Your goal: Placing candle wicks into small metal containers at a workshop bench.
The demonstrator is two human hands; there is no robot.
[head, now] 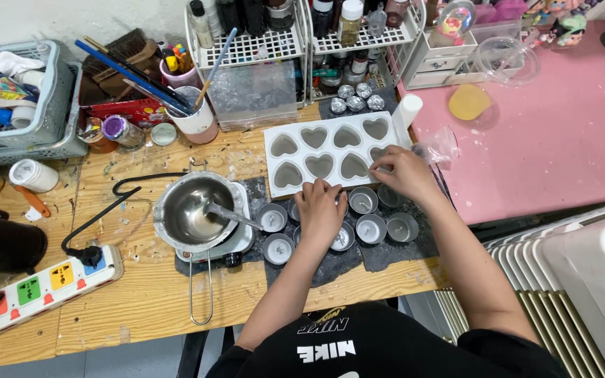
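Tealight cups (371, 228) sitting in cluster on dark mat (393, 253) at counter (141, 294) front, just below white heart mould (323, 150). Cups looking thin metal, light, easily dented, likely tipping if nudged; you're best pinching rim. Your left hand (320, 210) lying palm-down over cups, fingers loosely together, grip underneath hidden, cannot tell. Your right hand (404, 171) resting fingertips on mould's near right edge, fingers slightly spread, clamping nothing.

Scuffed plywood table (148, 294), pretty packed: white heart mould (330, 150), dark mat (386, 255) under small tin cups (371, 229), power strip (36, 290), grey basket (43, 119), pink brush cup (194, 119).
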